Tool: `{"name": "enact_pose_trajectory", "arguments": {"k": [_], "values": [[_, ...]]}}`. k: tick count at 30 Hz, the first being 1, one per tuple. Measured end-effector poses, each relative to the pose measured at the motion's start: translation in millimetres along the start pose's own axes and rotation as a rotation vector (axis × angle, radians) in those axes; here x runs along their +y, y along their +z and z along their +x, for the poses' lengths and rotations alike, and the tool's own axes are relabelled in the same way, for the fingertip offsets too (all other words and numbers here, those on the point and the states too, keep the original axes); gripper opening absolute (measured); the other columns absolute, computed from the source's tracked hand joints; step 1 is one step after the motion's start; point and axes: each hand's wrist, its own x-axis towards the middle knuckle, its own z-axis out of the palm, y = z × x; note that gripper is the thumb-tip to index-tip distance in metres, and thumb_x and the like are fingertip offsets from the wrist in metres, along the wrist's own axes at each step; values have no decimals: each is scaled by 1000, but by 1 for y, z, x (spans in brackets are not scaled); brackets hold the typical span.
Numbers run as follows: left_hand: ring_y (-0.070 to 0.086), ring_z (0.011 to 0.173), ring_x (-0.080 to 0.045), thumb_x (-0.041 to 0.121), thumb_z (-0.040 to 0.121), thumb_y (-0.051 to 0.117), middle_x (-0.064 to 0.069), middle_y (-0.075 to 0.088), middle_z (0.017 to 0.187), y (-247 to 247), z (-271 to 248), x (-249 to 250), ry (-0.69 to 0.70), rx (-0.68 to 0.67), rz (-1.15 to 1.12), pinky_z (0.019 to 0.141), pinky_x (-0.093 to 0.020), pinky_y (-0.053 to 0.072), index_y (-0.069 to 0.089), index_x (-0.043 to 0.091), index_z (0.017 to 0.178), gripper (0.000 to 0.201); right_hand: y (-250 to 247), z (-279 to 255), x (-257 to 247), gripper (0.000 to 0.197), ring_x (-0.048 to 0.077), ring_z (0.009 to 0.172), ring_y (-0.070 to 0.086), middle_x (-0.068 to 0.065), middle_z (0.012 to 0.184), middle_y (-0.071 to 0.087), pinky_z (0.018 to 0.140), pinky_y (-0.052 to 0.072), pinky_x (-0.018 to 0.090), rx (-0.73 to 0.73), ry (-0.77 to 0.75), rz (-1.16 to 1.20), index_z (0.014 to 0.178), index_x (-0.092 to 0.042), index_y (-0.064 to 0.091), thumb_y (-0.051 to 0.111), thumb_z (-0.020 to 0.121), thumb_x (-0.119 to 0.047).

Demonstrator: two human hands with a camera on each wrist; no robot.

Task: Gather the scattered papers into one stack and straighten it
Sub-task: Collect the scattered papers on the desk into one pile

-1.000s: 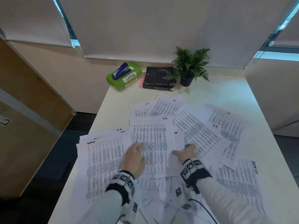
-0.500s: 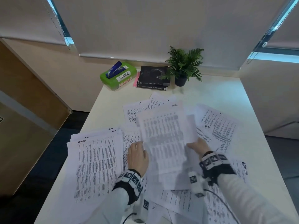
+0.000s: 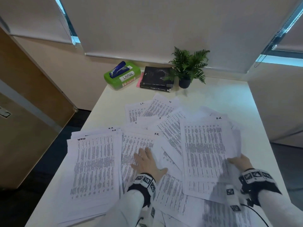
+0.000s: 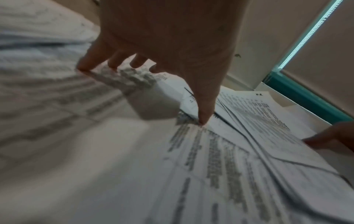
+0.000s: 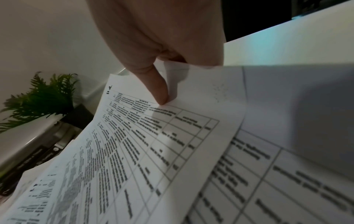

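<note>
Printed sheets lie scattered over the white desk. A thick stack of papers sits at the front left. My left hand lies flat with spread fingers on a sheet marked H.R. in the middle; in the left wrist view its fingertips press the paper. My right hand pinches the right edge of a lifted sheet, thumb on top. The right wrist view shows the thumb on that sheet with the other fingers under it.
At the back of the desk stand a green box with a blue stapler on it, black books and a small potted plant. The desk's left edge drops to dark floor. A partition wall stands on the right.
My right hand has carried the lifted sheet from the middle over to the right side. The left hand has stayed pressed on the sheets in the middle.
</note>
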Motion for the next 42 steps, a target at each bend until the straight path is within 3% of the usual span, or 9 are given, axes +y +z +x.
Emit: {"name": "enact_pose_trajectory", "arguments": {"k": [5, 10, 20, 24, 27, 30, 33, 37, 42], "values": [[32, 128, -43, 37, 87, 54, -19, 25, 144, 0, -3, 12, 29, 56, 100, 91, -50, 50, 20, 12, 141, 69, 3, -8, -2, 45, 37, 115, 50, 28, 131, 49, 86, 36, 31, -66, 7, 68, 129, 12, 44, 56, 87, 2], [45, 120, -36, 10, 91, 49, -17, 34, 136, -12, -8, 22, 86, 19, 209, 88, -35, 53, 42, 4, 130, 40, 15, -15, 2, 45, 25, 96, 47, 27, 128, 52, 88, 39, 35, -145, 0, 167, 128, 10, 45, 58, 85, 2], [51, 71, -16, 28, 98, 35, -8, 54, 105, -48, -28, 108, 349, -22, -264, 67, -30, 52, 45, 5, 116, 31, 46, -37, -12, 43, 29, 116, 47, 13, 128, 51, 96, 39, 37, -275, -1, 242, 129, 5, 43, 51, 88, 1], [48, 64, -15, 28, 99, 30, -8, 57, 93, -32, -34, 147, 351, -229, -430, 56, -25, 44, 40, 1, 125, 38, 48, -34, -17, 59, 30, 136, 32, 12, 149, 32, 115, 25, 43, -339, 14, 442, 143, -8, 31, 42, 95, -41], [59, 80, -21, 28, 100, 31, -9, 56, 99, -18, -33, 151, 359, -394, -552, 78, -36, 57, 37, 3, 129, 39, 43, -23, -10, 97, 32, 133, 38, 7, 148, 34, 112, 27, 50, -553, 64, 451, 145, -23, 28, 44, 69, -82], [61, 96, -23, 20, 100, 36, -12, 57, 112, -14, -26, 138, 453, -340, -527, 89, -38, 54, 48, 3, 124, 31, 42, -18, -11, 76, 34, 130, 40, 16, 144, 39, 111, 29, 50, -433, -89, 186, 140, -4, 31, 68, 81, -34], [60, 84, -13, 27, 98, 41, 1, 63, 100, -19, -9, 108, 288, 32, -676, 81, -26, 55, 57, 14, 107, 22, 38, -5, -14, 47, 33, 104, 57, 13, 103, 64, 99, 44, 48, -429, -170, 142, 122, 3, 49, 63, 77, 8], [47, 115, -21, 19, 92, 50, -7, 46, 128, -36, 45, 53, 27, 388, -494, 99, -34, 43, 48, 16, 123, 31, 15, 11, -29, 49, 29, 99, 55, 9, 102, 59, 88, 48, 39, -321, -305, -90, 127, -4, 48, 58, 79, 6], [36, 130, -32, 16, 94, 45, -12, 36, 144, -69, 102, 19, -3, 221, -384, 105, -42, 37, 24, 13, 145, 55, 0, 41, -21, 34, 24, 81, 59, 9, 88, 63, 81, 53, 40, -287, -354, -356, 113, -6, 57, 56, 79, -9]]}}
